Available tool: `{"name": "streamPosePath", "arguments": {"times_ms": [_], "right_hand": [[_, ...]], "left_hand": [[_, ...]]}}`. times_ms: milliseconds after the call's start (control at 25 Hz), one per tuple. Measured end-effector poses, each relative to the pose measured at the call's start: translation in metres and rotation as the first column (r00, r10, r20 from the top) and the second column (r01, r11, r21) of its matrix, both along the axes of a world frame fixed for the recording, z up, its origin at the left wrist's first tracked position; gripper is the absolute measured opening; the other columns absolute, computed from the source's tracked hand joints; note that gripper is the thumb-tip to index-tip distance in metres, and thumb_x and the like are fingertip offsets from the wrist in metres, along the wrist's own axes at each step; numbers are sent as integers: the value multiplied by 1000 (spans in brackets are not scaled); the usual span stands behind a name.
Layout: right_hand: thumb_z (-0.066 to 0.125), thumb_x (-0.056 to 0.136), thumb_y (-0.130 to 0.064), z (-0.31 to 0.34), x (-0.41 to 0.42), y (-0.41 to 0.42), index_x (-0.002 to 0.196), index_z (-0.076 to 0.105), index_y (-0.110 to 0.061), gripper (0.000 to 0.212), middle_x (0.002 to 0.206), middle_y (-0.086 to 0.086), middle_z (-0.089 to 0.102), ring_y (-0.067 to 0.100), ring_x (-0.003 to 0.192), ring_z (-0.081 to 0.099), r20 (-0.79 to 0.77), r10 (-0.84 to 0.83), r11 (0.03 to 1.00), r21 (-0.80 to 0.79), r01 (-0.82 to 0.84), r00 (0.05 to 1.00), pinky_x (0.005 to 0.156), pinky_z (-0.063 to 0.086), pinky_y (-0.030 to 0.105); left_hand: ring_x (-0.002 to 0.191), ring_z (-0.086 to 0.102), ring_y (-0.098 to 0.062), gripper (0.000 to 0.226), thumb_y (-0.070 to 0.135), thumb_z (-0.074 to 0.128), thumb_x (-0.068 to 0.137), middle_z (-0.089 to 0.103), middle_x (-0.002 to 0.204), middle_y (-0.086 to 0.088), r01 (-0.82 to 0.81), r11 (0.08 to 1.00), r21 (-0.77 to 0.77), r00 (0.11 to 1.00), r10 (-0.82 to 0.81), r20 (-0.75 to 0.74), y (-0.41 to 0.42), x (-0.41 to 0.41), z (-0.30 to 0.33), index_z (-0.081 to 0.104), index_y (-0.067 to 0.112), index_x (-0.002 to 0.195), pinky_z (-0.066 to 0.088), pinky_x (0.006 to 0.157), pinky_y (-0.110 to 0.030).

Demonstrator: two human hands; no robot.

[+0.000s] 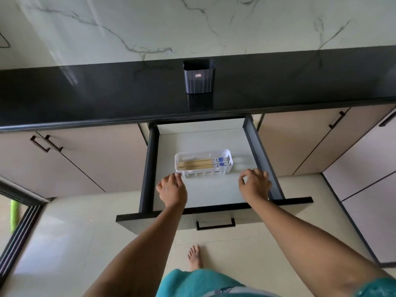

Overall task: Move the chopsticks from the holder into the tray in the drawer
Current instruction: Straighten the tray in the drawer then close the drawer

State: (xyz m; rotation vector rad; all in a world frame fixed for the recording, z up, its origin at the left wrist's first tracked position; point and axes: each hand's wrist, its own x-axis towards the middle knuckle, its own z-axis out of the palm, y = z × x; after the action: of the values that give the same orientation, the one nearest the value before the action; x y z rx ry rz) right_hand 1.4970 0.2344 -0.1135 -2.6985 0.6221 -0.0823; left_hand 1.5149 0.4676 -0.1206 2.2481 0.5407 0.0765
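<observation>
Head view: chopsticks lie in the white tray inside the open drawer.
Our left hand touches the tray corner, our right hand hovers beside it, both holding nothing; a nudge could skew the tray (holder looks empty).

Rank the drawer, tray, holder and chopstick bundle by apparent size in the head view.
1. drawer
2. tray
3. holder; it stands farther from the camera, so its place against the tray is unsure
4. chopstick bundle
</observation>
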Motion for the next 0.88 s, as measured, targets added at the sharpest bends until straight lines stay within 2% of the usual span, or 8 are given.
{"name": "streamPosePath", "arguments": {"times_ms": [80,200,280,400,480,600,720,880], "right_hand": [[60,84,-13,4,-38,3,108,60,-26,28,132,0,49,27,130,32,122,-51,996,77,42,991,99,36,44],[65,78,-8,7,-83,16,138,37,-26,69,157,8,18,30,145,16,158,-336,913,294,281,928,111,26,50],[68,78,-15,9,-100,24,149,20,-26,86,161,9,7,29,148,10,-27,-573,691,521,501,819,117,21,50],[66,79,-14,14,-106,30,154,6,-22,96,157,11,20,34,141,27,-425,-584,150,781,607,691,113,28,55],[58,79,-1,14,-104,30,147,25,-14,77,146,16,35,39,131,39,-471,-467,-109,871,480,749,104,37,59],[42,78,13,18,-89,22,91,51,1,20,110,18,46,39,105,51,-408,-386,-168,913,372,827,89,47,55],[33,76,20,21,-73,19,71,46,0,24,92,14,43,35,89,49,-382,-405,-198,924,328,831,99,43,62],[28,69,21,24,-48,27,73,45,-1,28,114,16,40,42,103,45,-403,-427,-235,914,330,809,100,39,68]], "left_hand": [[126,34,-30,32,38,37,97,51,133,-6,-109,994,-13,989,109,100,-11,-46,1,65,27,107,32,98,-43],[142,17,-31,51,38,51,92,21,156,-8,-241,969,-48,969,243,43,-30,-91,2,40,21,139,22,111,-48],[146,10,-30,76,36,59,89,6,160,-9,-330,904,-270,944,324,-70,-38,-107,5,17,19,150,21,115,-48],[138,32,-37,86,42,61,88,19,157,-14,-587,541,-602,809,410,-421,-41,-114,16,8,17,151,31,112,-47],[123,49,-32,72,46,56,90,35,151,-11,-642,298,-706,762,345,-548,-36,-115,23,24,17,148,41,102,-38],[120,52,-27,55,33,51,97,46,136,-15,-512,70,-856,836,272,-477,-28,-103,31,33,16,146,42,107,-34],[127,47,-37,53,24,51,97,37,143,-18,-515,46,-856,828,286,-483,-21,-85,36,33,12,145,43,107,-39],[118,57,-32,40,18,53,95,47,140,-14,-524,262,-811,850,219,-479,-26,-64,26,48,9,134,50,97,-32]]}}
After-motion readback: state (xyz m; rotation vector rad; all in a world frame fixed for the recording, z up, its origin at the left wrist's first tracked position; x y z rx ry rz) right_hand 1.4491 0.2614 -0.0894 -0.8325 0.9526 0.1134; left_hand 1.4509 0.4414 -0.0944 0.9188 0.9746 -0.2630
